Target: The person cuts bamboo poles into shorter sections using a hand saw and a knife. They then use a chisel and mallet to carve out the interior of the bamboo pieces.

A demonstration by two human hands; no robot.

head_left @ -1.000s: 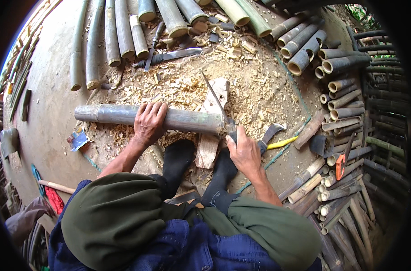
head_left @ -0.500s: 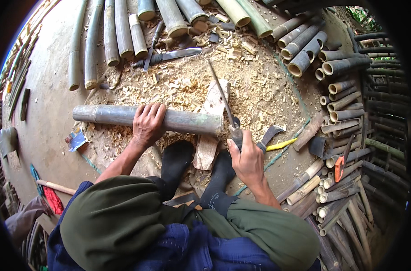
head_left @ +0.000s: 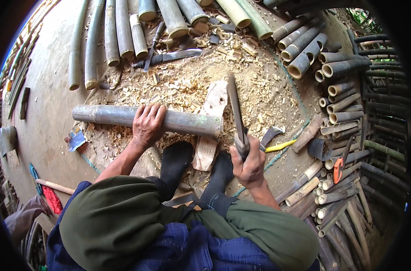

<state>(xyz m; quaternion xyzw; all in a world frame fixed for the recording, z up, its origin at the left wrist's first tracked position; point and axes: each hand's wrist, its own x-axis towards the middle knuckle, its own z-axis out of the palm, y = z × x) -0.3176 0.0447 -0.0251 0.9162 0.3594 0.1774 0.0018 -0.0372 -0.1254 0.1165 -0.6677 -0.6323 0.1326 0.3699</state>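
A thick bamboo tube (head_left: 192,123) lies across a pale wooden block (head_left: 205,153), its cut right end just past the block. My left hand (head_left: 147,125) is wrapped over the tube's middle from above. Apart from that end, to its right, my right hand (head_left: 249,163) is closed round the dark handle of a machete (head_left: 235,105). The blade points up and away, slightly blurred, with its broad side partly showing. My two feet in dark socks stand on either side of the block.
Wood chips (head_left: 183,92) cover the ground around the block. Beyond them lie another knife (head_left: 183,55) and several bamboo lengths (head_left: 172,20). A hooked blade (head_left: 271,134) with a yellow handle is beside my right hand. Cut tubes are stacked at right, with an orange-handled saw (head_left: 338,169).
The machete has swung to the right and turned, showing a broader side of its blade. My right wrist has rotated with it. My left hand and the bamboo tube have stayed put.
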